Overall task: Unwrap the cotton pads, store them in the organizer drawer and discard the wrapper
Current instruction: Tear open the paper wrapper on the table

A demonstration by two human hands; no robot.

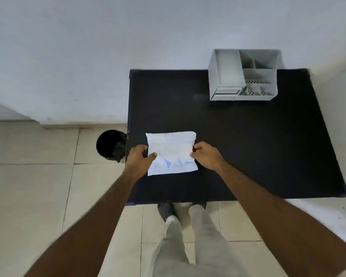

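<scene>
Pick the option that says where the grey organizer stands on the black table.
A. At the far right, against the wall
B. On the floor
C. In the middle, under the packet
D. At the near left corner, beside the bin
A: the organizer stands at the far right of the table, against the wall, apart from the packet.

- The white plastic cotton-pad packet carries blue print and small marks along its near edge, all too blurred to read.
- No other lettering shows anywhere.
</scene>
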